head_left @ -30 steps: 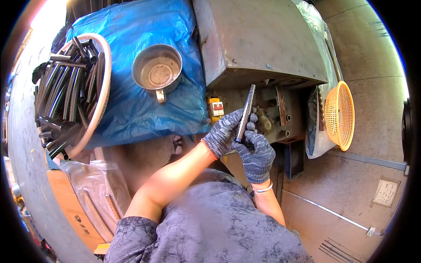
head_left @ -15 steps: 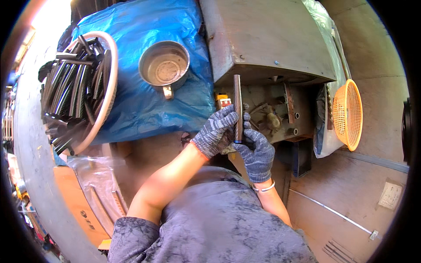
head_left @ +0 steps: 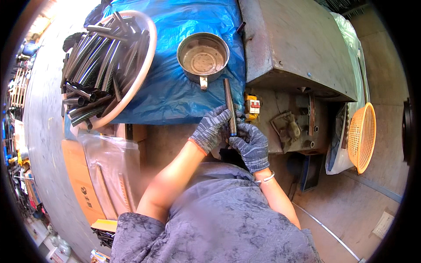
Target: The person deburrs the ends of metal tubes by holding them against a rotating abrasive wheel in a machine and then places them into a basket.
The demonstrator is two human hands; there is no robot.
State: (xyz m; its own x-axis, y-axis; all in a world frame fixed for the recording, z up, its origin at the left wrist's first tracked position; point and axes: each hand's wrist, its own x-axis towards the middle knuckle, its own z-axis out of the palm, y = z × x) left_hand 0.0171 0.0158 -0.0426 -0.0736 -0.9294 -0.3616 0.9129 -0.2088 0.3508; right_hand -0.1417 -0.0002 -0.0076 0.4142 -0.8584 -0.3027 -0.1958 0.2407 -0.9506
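Note:
Both of my hands wear grey knit gloves and hold one dark, shiny tube (head_left: 229, 98) between them. The tube stands nearly upright in the picture, its top leaning slightly left, with a thin blue band near its lower end. My left hand (head_left: 211, 128) is closed around its left side. My right hand (head_left: 253, 147) pinches it near the lower end. Just beyond the tube's top, a round metal cup with a handle (head_left: 203, 57) rests on the blue plastic sheet (head_left: 164, 103).
A pale-rimmed basket (head_left: 152, 41) heaped with similar dark tubes stands at the left. On the right are a grey metal machine housing (head_left: 302, 39), a yellow switch box (head_left: 252, 107) and an orange mesh basket (head_left: 362, 138). A cardboard box (head_left: 81, 179) with clear plastic lies lower left.
The view has shifted left. My hands and the tube have moved left, from in front of the machine to the edge of the blue sheet, and the tube now leans a little.

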